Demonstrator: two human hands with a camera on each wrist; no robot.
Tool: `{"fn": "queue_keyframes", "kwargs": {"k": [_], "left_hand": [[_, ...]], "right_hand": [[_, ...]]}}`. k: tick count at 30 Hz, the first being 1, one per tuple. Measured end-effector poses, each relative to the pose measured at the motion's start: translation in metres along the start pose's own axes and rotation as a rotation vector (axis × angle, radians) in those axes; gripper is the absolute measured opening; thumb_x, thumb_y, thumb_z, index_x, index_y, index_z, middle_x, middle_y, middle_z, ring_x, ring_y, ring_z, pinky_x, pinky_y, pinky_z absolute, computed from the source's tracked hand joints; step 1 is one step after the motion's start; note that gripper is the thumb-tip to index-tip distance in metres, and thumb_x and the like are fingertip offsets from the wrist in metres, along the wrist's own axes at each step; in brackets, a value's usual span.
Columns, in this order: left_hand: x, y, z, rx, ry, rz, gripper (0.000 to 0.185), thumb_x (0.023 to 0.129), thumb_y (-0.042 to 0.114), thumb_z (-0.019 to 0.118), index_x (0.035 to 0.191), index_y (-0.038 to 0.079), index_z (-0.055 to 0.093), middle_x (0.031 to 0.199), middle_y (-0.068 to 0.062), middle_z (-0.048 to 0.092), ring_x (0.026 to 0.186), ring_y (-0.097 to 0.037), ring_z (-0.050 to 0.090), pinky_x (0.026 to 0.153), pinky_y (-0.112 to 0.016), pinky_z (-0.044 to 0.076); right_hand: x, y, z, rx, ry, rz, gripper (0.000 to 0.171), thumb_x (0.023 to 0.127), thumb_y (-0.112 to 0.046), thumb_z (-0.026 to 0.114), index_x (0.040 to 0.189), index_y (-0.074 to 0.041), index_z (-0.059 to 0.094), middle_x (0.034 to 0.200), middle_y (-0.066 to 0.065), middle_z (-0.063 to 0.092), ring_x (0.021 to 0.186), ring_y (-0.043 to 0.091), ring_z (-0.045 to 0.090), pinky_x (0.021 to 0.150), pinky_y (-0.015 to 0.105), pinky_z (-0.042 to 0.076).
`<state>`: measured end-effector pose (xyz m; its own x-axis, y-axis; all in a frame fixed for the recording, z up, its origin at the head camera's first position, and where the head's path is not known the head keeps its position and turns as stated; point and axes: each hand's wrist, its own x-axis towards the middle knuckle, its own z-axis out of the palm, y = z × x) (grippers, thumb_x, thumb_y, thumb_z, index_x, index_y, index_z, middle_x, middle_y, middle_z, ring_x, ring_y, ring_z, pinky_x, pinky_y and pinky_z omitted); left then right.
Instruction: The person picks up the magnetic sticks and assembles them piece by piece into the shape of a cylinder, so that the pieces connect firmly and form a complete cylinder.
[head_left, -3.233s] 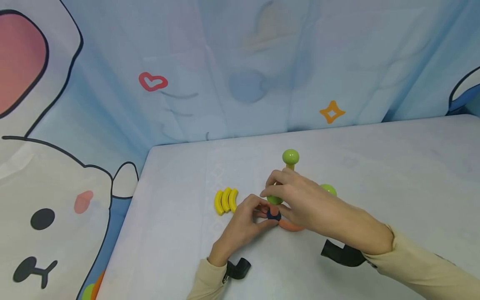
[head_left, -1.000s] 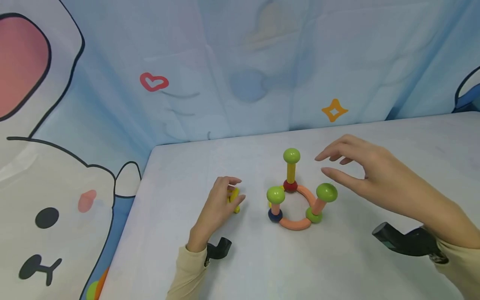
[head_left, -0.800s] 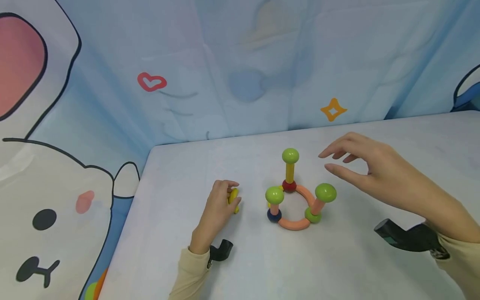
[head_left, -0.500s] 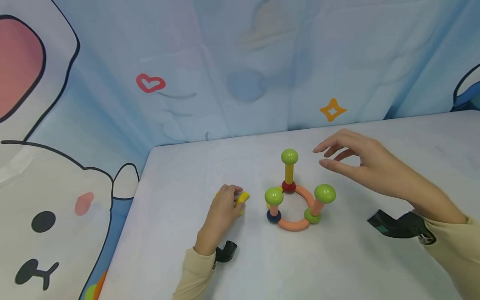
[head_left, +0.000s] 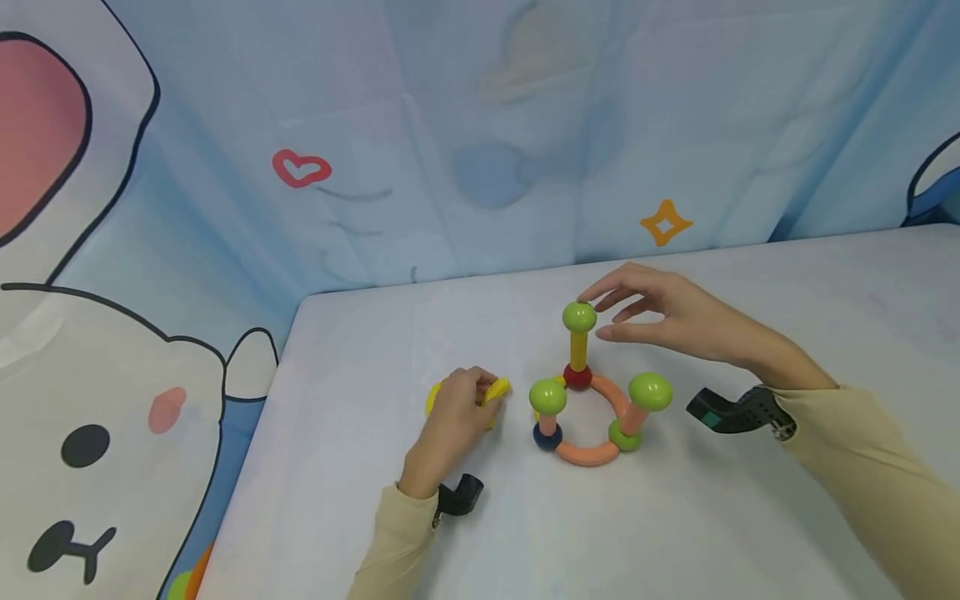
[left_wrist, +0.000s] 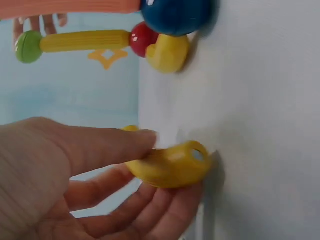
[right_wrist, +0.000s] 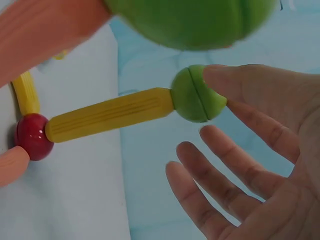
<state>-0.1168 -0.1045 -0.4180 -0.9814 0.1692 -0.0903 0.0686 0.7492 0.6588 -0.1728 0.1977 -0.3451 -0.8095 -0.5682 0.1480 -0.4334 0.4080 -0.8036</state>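
Note:
My left hand [head_left: 453, 421] pinches a curved yellow toy stick [left_wrist: 175, 167] between thumb and fingers; its end shows a round silvery inset. My right hand [head_left: 667, 321] is at the green ball [head_left: 579, 317] atop an upright yellow rod [head_left: 578, 351]. The fingertips are right at that ball, the hand loosely spread, with thumb and index on either side of it in the right wrist view. The rod stands on a red ball [head_left: 577, 377], part of a ring built from balls and curved sticks [head_left: 588, 454]. Two shorter salmon rods, each topped by a green ball [head_left: 650, 392], rise from it.
Another yellow curved piece [head_left: 432, 400] lies on the white table behind my left hand, partly hidden by it. The ring's blue ball [head_left: 547, 437] is the part nearest my left hand. A printed blue curtain [head_left: 450, 208] hangs behind the table.
My right hand has left the blue-ball corner, moved out right, then come in to the tall rod's top. My left hand has gone to the yellow sticks, picked one up and moved slightly right.

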Motion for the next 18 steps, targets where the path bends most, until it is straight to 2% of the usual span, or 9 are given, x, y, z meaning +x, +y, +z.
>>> {"fn": "queue_keyframes", "kwargs": {"k": [6, 12, 15, 18], "left_hand": [[0.014, 0.008, -0.012, -0.215, 0.031, 0.016, 0.034, 0.097, 0.019, 0.078, 0.125, 0.003, 0.069, 0.104, -0.011, 0.074, 0.088, -0.020, 0.072, 0.072, -0.029, 0.061], [0.026, 0.026, -0.022, -0.560, -0.033, 0.058, 0.041, 0.094, 0.022, 0.082, 0.129, 0.004, 0.072, 0.106, -0.012, 0.075, 0.082, -0.019, 0.075, 0.077, -0.038, 0.064], [0.030, 0.035, -0.025, -0.647, -0.074, 0.079, 0.039, 0.095, 0.021, 0.080, 0.130, 0.005, 0.072, 0.107, -0.011, 0.076, 0.084, -0.019, 0.074, 0.081, -0.042, 0.063], [0.032, 0.042, -0.028, -0.683, -0.105, 0.093, 0.039, 0.095, 0.021, 0.080, 0.130, 0.006, 0.073, 0.108, -0.011, 0.077, 0.085, -0.019, 0.074, 0.084, -0.046, 0.062]], "right_hand": [[0.006, -0.002, 0.004, -0.003, -0.030, -0.035, 0.043, 0.095, -0.009, 0.078, 0.136, -0.010, 0.064, 0.132, 0.002, 0.065, 0.114, 0.018, 0.066, 0.095, 0.024, 0.055], [0.012, -0.002, 0.005, 0.013, -0.053, -0.041, 0.041, 0.095, -0.007, 0.078, 0.134, -0.006, 0.065, 0.130, 0.005, 0.066, 0.111, 0.018, 0.068, 0.094, 0.025, 0.056], [0.015, -0.001, 0.008, 0.018, -0.050, -0.054, 0.041, 0.094, -0.005, 0.079, 0.132, -0.004, 0.066, 0.127, 0.006, 0.067, 0.108, 0.017, 0.068, 0.093, 0.025, 0.056], [0.016, -0.001, 0.011, 0.026, -0.048, -0.067, 0.040, 0.093, -0.004, 0.079, 0.131, -0.003, 0.066, 0.125, 0.007, 0.067, 0.105, 0.018, 0.069, 0.093, 0.026, 0.057]]}}
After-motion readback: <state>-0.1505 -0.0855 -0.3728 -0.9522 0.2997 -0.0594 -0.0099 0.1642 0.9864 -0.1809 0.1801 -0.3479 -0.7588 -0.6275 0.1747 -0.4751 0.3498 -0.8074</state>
